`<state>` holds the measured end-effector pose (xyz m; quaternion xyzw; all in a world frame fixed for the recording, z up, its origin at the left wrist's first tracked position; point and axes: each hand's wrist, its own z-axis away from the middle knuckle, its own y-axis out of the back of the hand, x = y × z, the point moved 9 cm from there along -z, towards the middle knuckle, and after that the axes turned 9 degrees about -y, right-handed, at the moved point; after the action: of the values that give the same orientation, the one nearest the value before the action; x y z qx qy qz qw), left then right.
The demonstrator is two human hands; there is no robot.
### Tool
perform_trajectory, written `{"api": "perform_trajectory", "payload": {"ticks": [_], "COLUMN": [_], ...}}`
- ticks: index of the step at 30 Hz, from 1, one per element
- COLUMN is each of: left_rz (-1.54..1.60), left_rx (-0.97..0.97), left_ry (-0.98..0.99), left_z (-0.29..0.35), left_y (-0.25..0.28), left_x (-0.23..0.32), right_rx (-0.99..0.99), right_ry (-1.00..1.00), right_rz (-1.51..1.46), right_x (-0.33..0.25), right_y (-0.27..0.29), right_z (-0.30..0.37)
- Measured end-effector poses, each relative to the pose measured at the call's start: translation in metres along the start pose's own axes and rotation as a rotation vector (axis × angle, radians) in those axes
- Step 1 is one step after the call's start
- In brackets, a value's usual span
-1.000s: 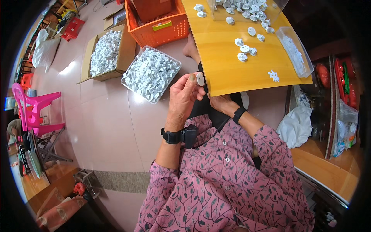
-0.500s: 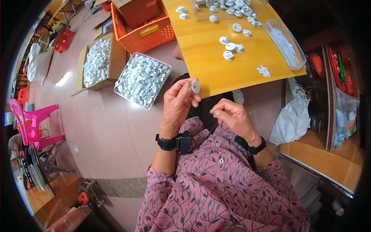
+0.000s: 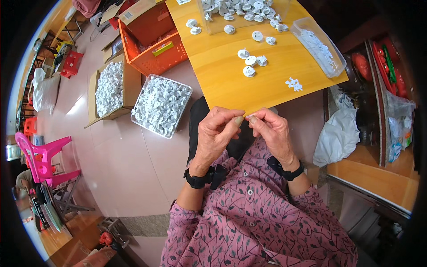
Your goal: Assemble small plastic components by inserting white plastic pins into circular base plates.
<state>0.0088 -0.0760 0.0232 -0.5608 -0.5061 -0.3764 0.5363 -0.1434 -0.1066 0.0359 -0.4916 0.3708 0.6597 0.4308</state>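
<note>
Over my lap, just off the near edge of the yellow table, both hands meet at the fingertips. My left hand is closed, thumb pressed to forefinger. Facing it, my right hand pinches in the same way. Whatever lies between the fingertips is too small or too covered to make out. Several round white plastic pieces with raised backs lie on the table beyond my hands. A small heap of tiny white parts sits near the table's right corner.
A clear tub of small white parts stands on the table's right side. A clear bin of white pieces, a cardboard box of them and an orange crate are on the floor to the left. A pink chair stands farther left.
My hands have come together at the fingertips. The round white piece seen at my left fingertips is no longer visible. The whole view has shifted slightly.
</note>
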Motion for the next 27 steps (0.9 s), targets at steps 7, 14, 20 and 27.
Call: {"api": "perform_trajectory", "payload": {"ticks": [7,14,20,27], "left_rz": [-0.127,-0.117,-0.123,-0.145], "left_rx": [-0.010,-0.006,0.011,0.034], "left_ry": [-0.021,-0.006,-0.022,0.004], "left_z": [-0.003,-0.005,-0.006,-0.006], "left_y": [-0.005,-0.003,-0.001,0.001], "left_x": [0.004,-0.001,-0.004,-0.006], "right_rx": [0.033,0.037,0.032,0.127], "right_ry": [0.045,0.093,0.056,0.032], "right_rz": [0.025,0.075,0.085,-0.006], "right_x": [0.001,-0.004,0.003,0.008], "right_y": [0.001,0.000,0.001,0.004], "right_z": [-0.003,-0.003,-0.007,-0.008]}}
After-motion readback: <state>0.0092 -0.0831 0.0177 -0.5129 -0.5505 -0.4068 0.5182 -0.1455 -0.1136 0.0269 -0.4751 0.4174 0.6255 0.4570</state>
